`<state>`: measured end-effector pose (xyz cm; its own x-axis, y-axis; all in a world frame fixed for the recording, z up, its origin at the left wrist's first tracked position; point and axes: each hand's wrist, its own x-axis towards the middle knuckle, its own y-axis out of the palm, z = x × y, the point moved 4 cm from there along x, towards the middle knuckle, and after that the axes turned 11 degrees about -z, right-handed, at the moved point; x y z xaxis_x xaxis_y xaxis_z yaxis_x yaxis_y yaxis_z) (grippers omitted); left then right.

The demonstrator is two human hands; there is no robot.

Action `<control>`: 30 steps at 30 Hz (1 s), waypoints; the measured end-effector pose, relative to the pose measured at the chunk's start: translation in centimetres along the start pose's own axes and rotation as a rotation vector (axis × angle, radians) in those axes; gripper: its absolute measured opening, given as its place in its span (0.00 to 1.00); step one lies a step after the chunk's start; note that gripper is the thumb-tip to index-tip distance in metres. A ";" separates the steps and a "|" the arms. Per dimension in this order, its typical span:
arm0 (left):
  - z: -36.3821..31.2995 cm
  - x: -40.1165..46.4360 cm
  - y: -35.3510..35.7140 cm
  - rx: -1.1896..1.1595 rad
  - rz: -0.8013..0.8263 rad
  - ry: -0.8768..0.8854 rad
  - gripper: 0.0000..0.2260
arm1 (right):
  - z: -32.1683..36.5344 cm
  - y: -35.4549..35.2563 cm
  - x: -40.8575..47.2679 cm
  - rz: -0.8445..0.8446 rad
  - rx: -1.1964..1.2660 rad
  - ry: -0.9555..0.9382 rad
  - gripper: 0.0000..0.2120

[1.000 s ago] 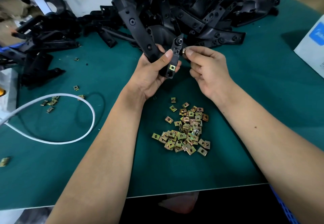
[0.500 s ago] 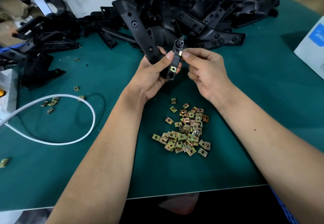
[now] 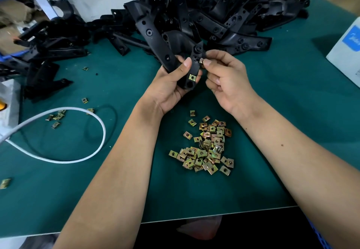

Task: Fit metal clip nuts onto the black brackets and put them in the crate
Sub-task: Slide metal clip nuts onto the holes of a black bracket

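Note:
My left hand [image 3: 171,87] grips a long black bracket [image 3: 155,40] above the green table, thumb across its lower arm. One brass clip nut [image 3: 192,77] sits fitted near the bracket's lower end. My right hand [image 3: 226,77] pinches a second clip nut [image 3: 201,61] between thumb and forefinger, right against the bracket's edge higher up. A loose heap of clip nuts [image 3: 206,147] lies on the table between my forearms. A big pile of black brackets [image 3: 224,15] fills the back of the table.
More black brackets [image 3: 44,50] lie at the back left. A white cable [image 3: 78,135] loops over the left of the table, with a few stray nuts [image 3: 57,117] near it. A white box [image 3: 346,50] stands at the right. A blue crate edge [image 3: 321,237] shows at the bottom right.
My right hand has brought its clip nut leftward and slightly down against the bracket's edge. The left hand has held the bracket nearly still.

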<state>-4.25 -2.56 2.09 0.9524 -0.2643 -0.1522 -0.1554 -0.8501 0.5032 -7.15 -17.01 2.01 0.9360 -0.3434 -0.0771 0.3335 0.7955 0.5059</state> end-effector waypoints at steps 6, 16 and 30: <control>0.1 0.0 0.0 -0.017 0.001 -0.013 0.01 | 0.0 -0.1 0.1 -0.019 -0.019 -0.011 0.08; 0.2 -0.1 -0.1 -0.035 0.006 -0.107 0.03 | 0.2 0.0 -0.2 0.021 -0.031 -0.022 0.11; 0.2 -0.2 0.0 0.100 0.079 -0.126 0.06 | 0.4 -0.2 -0.4 0.063 -0.098 -0.051 0.11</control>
<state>-4.51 -2.61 2.01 0.8967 -0.3816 -0.2242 -0.2598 -0.8640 0.4313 -7.66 -17.17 2.30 0.9494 -0.3139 -0.0031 0.2858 0.8603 0.4220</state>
